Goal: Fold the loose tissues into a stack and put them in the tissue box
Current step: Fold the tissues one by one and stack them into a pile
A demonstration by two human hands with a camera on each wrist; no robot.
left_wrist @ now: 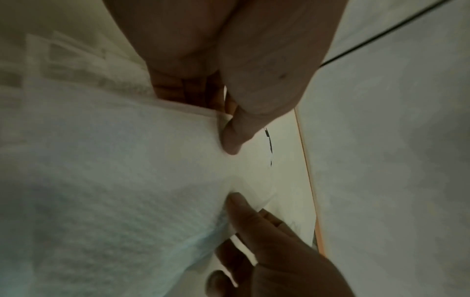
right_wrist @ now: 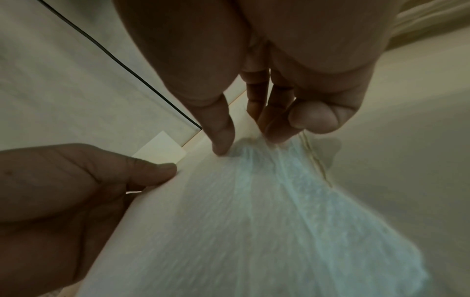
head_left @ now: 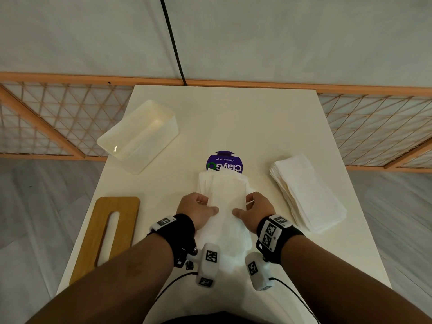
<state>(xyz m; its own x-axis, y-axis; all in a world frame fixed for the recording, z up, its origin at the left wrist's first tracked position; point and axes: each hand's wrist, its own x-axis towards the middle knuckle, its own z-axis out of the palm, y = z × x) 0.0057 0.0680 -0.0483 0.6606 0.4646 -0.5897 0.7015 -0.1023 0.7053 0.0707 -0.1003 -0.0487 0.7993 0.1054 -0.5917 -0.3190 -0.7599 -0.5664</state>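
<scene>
Your forearms are reaching in from six o'clock in the head view, and your left hand (head_left: 198,210) and right hand (head_left: 256,210) are gripping the long sides of a bundle of loose tissues (head_left: 225,202) lying at the middle of the table (head_left: 257,118). Both thumbs are pressing on top while the fingers are curling around the edges. Its far end is covering part of a purple round label (head_left: 225,161). At ten o'clock the tissue box (head_left: 138,136) is sitting open-topped, at eight o'clock a wooden lid (head_left: 109,232) with a slot is lying flat, and at three o'clock a folded stack (head_left: 306,195) is resting.

Looking from your left wrist, your left thumb (left_wrist: 234,136) is pressing on the white sheets (left_wrist: 114,180) while your fingers are tucking under their edge; your right hand's thumb is showing at five o'clock.

Looking from your right wrist, your right thumb (right_wrist: 221,130) is pressing the tissue (right_wrist: 254,221) and your fingers (right_wrist: 277,120) are pinching its bunched edge; your left hand is holding the nine o'clock side.
</scene>
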